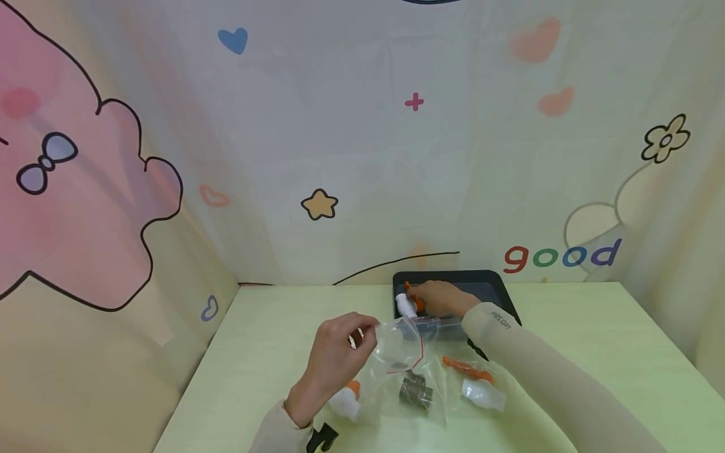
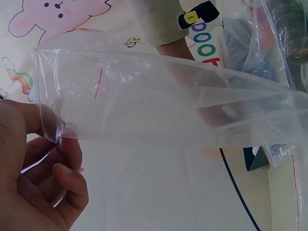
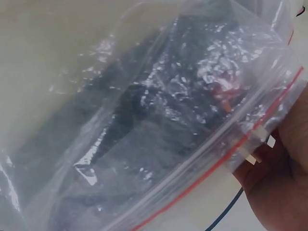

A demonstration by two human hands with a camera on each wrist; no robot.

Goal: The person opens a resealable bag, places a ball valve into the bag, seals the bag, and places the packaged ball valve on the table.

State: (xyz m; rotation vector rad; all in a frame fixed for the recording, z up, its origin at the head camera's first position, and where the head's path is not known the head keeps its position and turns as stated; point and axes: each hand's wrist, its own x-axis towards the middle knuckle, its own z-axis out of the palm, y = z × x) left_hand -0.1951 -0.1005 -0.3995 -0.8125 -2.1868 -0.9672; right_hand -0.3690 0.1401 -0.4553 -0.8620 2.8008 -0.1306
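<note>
In the head view my left hand (image 1: pixel 342 349) pinches the top edge of a clear zip bag (image 1: pixel 399 346) with a red strip along its mouth. The left wrist view shows the fingers (image 2: pixel 72 154) curled at the bag's corner. Over the black tray (image 1: pixel 504 296), my right hand (image 1: pixel 444 297) has its fingers curled at the orange part of a white-and-orange piece (image 1: pixel 405 306); the fingertips are partly hidden. Through the clear plastic (image 3: pixel 159 110) in the right wrist view, dark tray-coloured areas and a reddish-orange spot show dimly.
On the table (image 1: pixel 243 365), a grey-brown fitting (image 1: pixel 416 391) lies in or under clear plastic. Right of it is another white-and-orange piece (image 1: pixel 481 394) under plastic. A third white-and-orange piece (image 1: pixel 344 404) sits beside my left forearm. A printed curtain (image 1: pixel 362 145) hangs behind the tray.
</note>
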